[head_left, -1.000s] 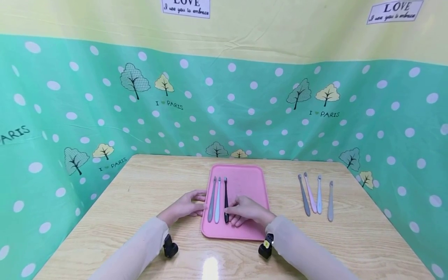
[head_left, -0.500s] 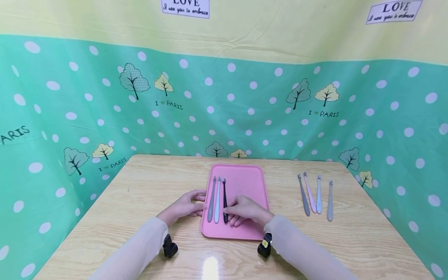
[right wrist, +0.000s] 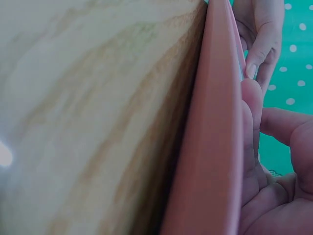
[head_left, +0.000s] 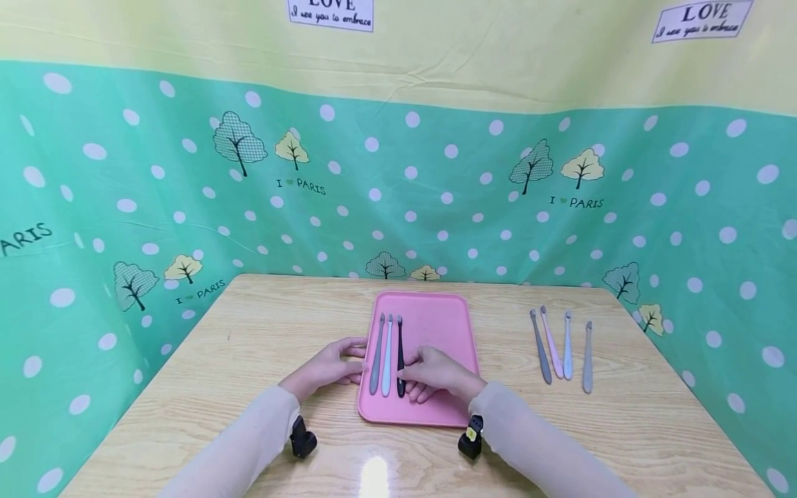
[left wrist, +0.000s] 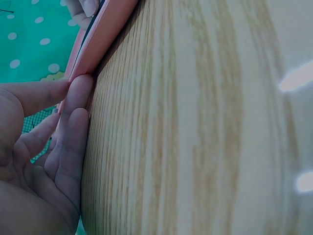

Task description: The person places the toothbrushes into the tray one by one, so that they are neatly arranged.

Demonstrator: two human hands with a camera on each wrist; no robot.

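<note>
A pink tray [head_left: 438, 318] lies on the table, with a grey toothbrush [head_left: 377, 354], a light blue toothbrush [head_left: 388, 356] and a black toothbrush [head_left: 400, 342] side by side on its left part. My left hand [head_left: 330, 365] pinches the tray's left rim, thumb on top and fingertips against the side, as the left wrist view also shows. Over the tray, my right hand [head_left: 438, 373] pinches the black toothbrush's handle between thumb and fingers. In the right wrist view the tray's wall [right wrist: 210, 147] hides part of that hand and the toothbrush.
To the right of the tray, several more toothbrushes lie on the wooden table [head_left: 280, 304]: a dark grey one [head_left: 540, 349], a pink one [head_left: 551, 344], a pale blue one [head_left: 568, 349] and a grey one [head_left: 588, 360]. A dotted green curtain [head_left: 423, 207] surrounds the table.
The black toothbrush's head end has shifted slightly left, toward the light blue one, and now stands nearly parallel to it. My left hand and the tray have stayed in place.
</note>
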